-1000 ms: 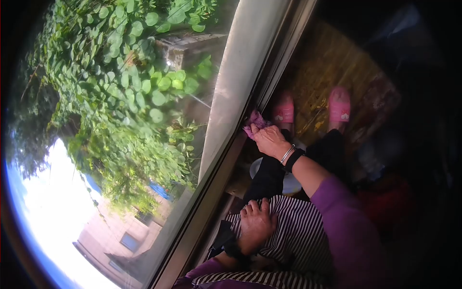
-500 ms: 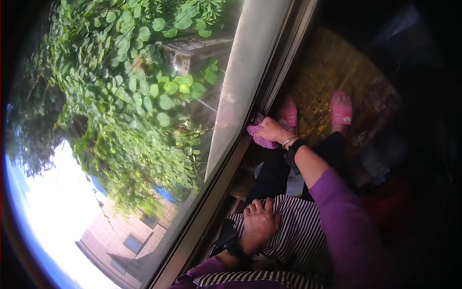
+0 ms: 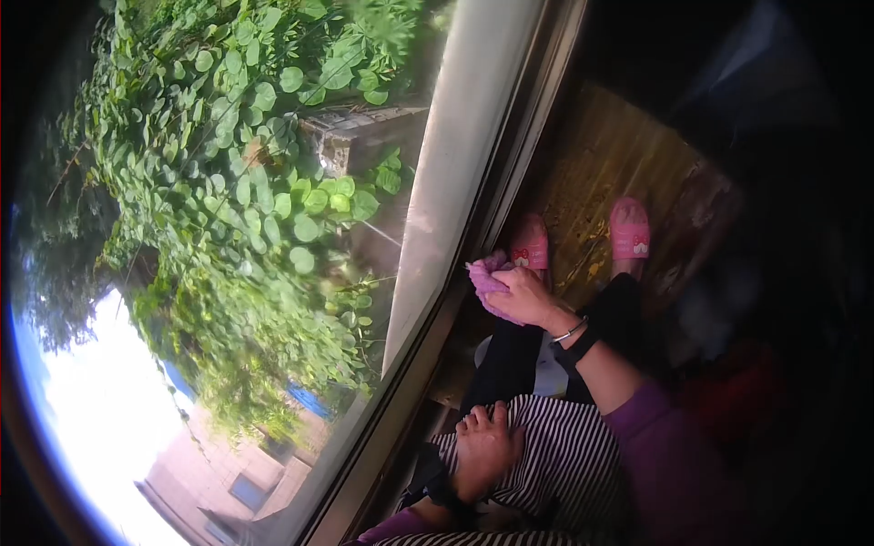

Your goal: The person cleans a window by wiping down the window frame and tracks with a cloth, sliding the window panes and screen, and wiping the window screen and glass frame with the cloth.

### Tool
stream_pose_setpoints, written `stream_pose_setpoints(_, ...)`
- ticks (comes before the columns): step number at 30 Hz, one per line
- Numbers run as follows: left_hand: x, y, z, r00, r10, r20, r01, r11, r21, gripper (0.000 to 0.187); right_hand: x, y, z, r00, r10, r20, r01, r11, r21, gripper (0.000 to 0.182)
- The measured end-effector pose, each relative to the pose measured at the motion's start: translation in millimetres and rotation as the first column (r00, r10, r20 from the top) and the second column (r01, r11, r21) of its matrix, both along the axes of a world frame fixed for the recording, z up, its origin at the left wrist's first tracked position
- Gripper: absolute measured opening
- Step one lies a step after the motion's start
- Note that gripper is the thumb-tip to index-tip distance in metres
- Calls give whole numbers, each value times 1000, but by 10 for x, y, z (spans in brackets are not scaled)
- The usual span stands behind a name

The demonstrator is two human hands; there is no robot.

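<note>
My right hand (image 3: 528, 298) is closed round a crumpled pink-purple cloth (image 3: 492, 282), at the lower inner edge of the window frame (image 3: 519, 136). A bracelet and a black band circle that wrist. My left hand (image 3: 487, 446) rests against the black-and-white striped clothing (image 3: 569, 446) at my front, its fingers a little bent and apart, with nothing seen in it. The left wrist also wears a black band.
Two feet in pink slippers (image 3: 630, 229) stand on a worn brown wooden surface (image 3: 592, 173). Beyond the glass are green leaves (image 3: 228, 182), a masonry block (image 3: 350, 136) and a pale building (image 3: 218, 473). Something red (image 3: 728, 391) lies in shadow at right.
My right hand and the cloth have come back from the frame's corner, nearer my body, and more of the cloth shows. My left hand stays on the clothing. The view has shifted slightly.
</note>
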State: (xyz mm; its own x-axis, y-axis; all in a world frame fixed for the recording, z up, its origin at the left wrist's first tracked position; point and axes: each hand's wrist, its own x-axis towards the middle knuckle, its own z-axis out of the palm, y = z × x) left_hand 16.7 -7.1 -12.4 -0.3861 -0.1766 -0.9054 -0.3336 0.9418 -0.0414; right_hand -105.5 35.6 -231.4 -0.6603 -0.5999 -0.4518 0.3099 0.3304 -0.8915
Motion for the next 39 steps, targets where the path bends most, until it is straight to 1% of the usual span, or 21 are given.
stream_pose_setpoints(2,11,3,0,1000,-24,-10,24,1000,-3,57,-15,-186,185,996,64,62,-73,983,168,23)
stream_pose_setpoints(4,-57,8,12,999,-50,4,50,998,-48,55,503,-229,-1,849,487,204,-519,841,151,24)
stream_pose_setpoints(7,12,-35,10,998,-54,-16,53,998,-44,57,736,-93,135,778,611,143,-627,768,127,29)
stream_pose_setpoints(9,-34,-51,15,997,-70,-30,69,997,-33,57,757,6,251,921,378,96,-390,901,191,27)
stream_pose_setpoints(11,-73,-105,44,995,12,103,-12,1000,3,65,345,249,696,997,44,-61,-26,962,273,26)
stream_pose_setpoints(12,-44,-146,37,997,-6,72,5,1000,12,65,341,366,638,995,98,23,-100,931,351,28)
stream_pose_setpoints(13,-19,-183,33,986,-24,-163,28,999,23,66,118,540,834,997,52,53,-69,911,406,29)
stream_pose_setpoints(14,13,-210,10,923,-31,-384,46,998,30,67,-62,725,1056,996,9,86,-47,888,458,31)
stream_pose_setpoints(16,-336,-290,88,726,290,-623,-170,954,246,58,-120,1057,1248,993,-104,-52,115,811,573,32)
stream_pose_setpoints(18,-1037,-382,424,624,286,-728,-64,946,317,47,-211,1408,1448,989,-133,-62,142,752,644,32)
stream_pose_setpoints(20,-1502,-507,619,448,343,-826,-183,939,291,38,-267,1794,1639,946,-193,-262,311,774,552,28)
stream_pose_setpoints(21,-1603,-537,622,227,735,-639,-381,671,636,33,-347,1937,1843,937,-235,-257,343,749,567,28)
stream_pose_setpoints(22,-1645,-565,599,142,822,-551,-397,557,729,31,-235,2104,1775,915,-304,-267,403,730,552,31)
stream_pose_setpoints(23,-1674,-541,651,255,757,-601,-445,644,623,33,-221,2234,1865,935,-298,-193,351,697,626,34)
stream_pose_setpoints(24,-1694,-524,667,255,740,-622,-416,665,620,34,-77,2392,1773,925,-327,-195,373,677,635,34)
stream_pose_setpoints(26,-1712,-574,691,168,841,-515,-469,527,709,36,0,2575,1941,939,-305,-157,331,684,650,29)
stream_pose_setpoints(28,-1768,-590,696,186,820,-541,-452,560,694,35,156,2669,2036,938,-276,-210,345,671,657,28)
stream_pose_setpoints(30,-1781,-604,616,190,759,-623,-413,638,650,34,334,2784,2090,981,-191,-43,163,674,720,27)
stream_pose_setpoints(33,-1817,-594,546,200,687,-698,-387,710,588,32,624,2949,2065,981,-180,68,86,728,680,25)
stream_pose_setpoints(37,-1903,-568,552,264,605,-751,-373,783,499,29,811,3077,2070,977,-212,35,144,766,627,25)
stream_pose_setpoints(39,-1866,-533,712,303,617,-726,-407,773,487,28,769,3088,2130,933,-336,130,197,778,597,24)
